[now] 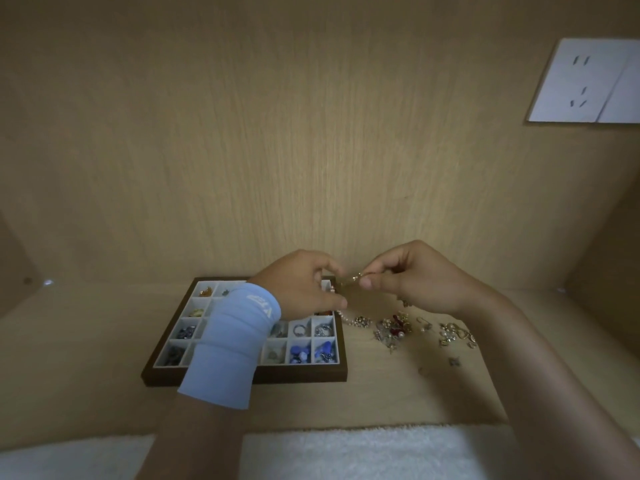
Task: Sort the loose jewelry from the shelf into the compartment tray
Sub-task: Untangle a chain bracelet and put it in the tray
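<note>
Pale wood panelling forms the back wall of the recess, with a white socket plate (585,81) at its upper right, and the shelf (415,393) below carries all work items. The compartment tray (242,377), dark-rimmed with white dividers, sits left of the shelf's centre, its far side close to the back edge. Many of its visible cells already hold pieces, including blue beads in the near right cells and rings in the row behind. The loose jewelry (398,327) lies scattered just to the right of the tray, spreading toward the shelf's right edge, and a pearl strand (343,315) touches or nearly touches the tray's right rim. A white cloth (346,452) runs along the shelf's near edge. The left hand (301,285), wearing a light blue sleeve (228,344) at the wrist, and the right hand (412,278) are raised above the tray's far right corner. Each pinches one end of a small gold piece (351,279) between thumb and fingertips; its exact type is too small to tell. Judged step: inspection or untangling of one item before placement, with the sort partly complete. The next move calls for identifying the piece, selecting a matching cell, lowering it into that cell without dragging the pearl strand, and releasing it with one hand first so it does not snag.
</note>
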Action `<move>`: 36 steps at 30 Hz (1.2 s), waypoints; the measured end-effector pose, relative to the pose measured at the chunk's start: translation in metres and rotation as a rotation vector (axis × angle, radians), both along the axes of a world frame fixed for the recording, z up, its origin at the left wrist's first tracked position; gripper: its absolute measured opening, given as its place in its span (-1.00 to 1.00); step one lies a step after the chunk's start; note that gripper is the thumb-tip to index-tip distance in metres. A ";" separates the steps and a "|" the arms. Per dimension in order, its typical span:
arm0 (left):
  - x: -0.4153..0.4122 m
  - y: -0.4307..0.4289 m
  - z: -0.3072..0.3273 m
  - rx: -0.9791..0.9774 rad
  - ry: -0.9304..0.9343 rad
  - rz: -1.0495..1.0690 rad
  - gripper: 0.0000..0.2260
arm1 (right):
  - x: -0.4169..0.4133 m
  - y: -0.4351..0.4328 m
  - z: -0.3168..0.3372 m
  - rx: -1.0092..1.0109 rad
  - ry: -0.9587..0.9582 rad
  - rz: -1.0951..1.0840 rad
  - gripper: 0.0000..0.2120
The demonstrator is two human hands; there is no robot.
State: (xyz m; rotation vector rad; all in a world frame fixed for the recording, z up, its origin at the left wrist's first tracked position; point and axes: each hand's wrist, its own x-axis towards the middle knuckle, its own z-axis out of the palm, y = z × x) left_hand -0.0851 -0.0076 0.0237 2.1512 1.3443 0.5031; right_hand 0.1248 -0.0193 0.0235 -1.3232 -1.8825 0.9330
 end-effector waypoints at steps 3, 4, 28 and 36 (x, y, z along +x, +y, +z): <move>0.001 0.000 0.001 0.049 0.029 -0.009 -0.92 | -0.001 0.000 0.001 0.032 0.019 -0.012 -0.91; -0.001 0.001 0.002 0.065 0.016 -0.001 -0.93 | -0.001 -0.001 0.001 0.032 0.017 -0.016 -0.91; -0.013 -0.002 0.019 0.294 -0.416 0.113 -0.86 | -0.014 0.005 -0.017 -0.010 0.001 -0.013 -0.82; 0.003 0.006 -0.009 0.103 -0.259 0.053 -0.66 | -0.009 0.007 -0.011 0.052 0.205 -0.064 -0.78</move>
